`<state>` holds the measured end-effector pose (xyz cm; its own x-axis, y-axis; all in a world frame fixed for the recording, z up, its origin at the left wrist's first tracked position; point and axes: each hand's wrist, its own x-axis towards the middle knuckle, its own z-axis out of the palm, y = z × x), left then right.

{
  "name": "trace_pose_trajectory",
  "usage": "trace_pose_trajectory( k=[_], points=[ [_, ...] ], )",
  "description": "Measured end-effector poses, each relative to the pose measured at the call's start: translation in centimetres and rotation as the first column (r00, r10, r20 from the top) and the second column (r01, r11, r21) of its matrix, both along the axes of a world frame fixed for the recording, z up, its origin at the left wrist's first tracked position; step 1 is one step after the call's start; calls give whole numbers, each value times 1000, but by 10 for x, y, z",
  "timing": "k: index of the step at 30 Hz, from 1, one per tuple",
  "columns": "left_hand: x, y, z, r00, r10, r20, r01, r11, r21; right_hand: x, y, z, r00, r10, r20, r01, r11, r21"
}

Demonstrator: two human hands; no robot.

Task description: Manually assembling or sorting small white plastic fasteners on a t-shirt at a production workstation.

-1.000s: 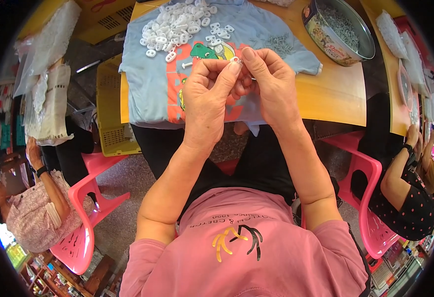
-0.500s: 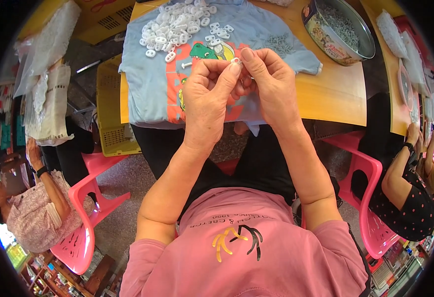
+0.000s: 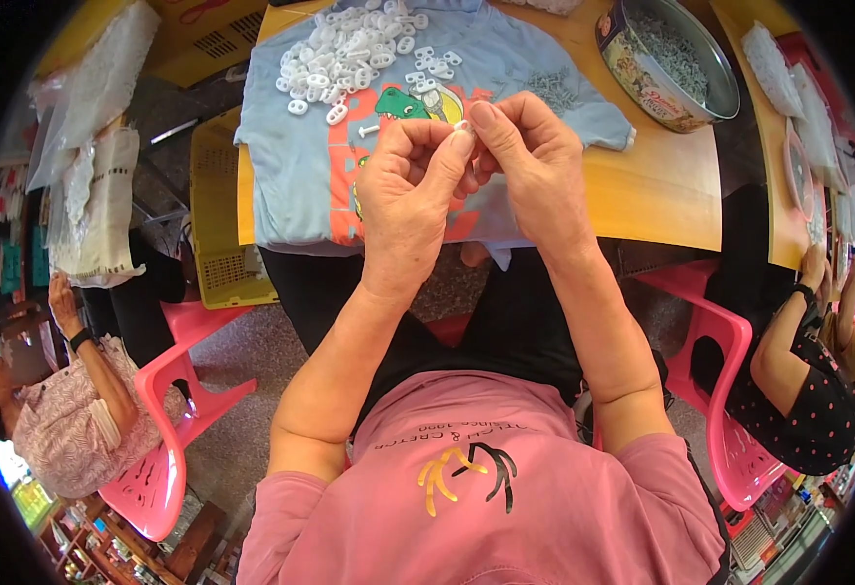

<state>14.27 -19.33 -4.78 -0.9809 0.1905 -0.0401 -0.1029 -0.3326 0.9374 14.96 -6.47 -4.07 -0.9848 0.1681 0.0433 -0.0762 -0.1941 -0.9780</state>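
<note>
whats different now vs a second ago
The thumb tips of the left hand and right hand have dipped slightly toward the body. The small white piece in the left hand's grip went with them and shows less. Nothing was visibly picked up or let go. The white pile, blue shirt and tin stayed put.

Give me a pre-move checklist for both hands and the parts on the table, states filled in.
1. Left hand pinching the small white piece: ok.
2. Right hand close beside that piece: ok.
3. Anything pinched in the right fingertips: cannot tell, fingers hide it.
4. Pile of white pieces on the blue shirt, beyond the left hand: ok.
5. All loose white pieces in one pile: not ok, a smaller cluster lies apart.
6. Tin upright, holding small grey parts: ok.
</note>
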Motion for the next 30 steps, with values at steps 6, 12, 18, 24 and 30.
trace_pose_trajectory(
  k=[6,12,18,24,30],
  points=[
    [0,2,-3,999,28,-37,-27,999,21,1,-7,3,1000,-24,1,24,1000,-5],
    [-8,-9,-5,1000,-9,7,9,1000,20,-4,-10,-5,999,-46,26,42,989,144],
    [-14,-21,0,985,-121,125,92,972,216,-4,10,11,979,179,99,-180,984,2],
    [-9,-25,2,990,-132,44,125,983,137,-1,19,13,981,195,-6,-175,890,420],
    [-3,-26,9,981,-186,-59,184,982,-28,-3,24,14,933,319,-166,-129,729,672]
  ],
)
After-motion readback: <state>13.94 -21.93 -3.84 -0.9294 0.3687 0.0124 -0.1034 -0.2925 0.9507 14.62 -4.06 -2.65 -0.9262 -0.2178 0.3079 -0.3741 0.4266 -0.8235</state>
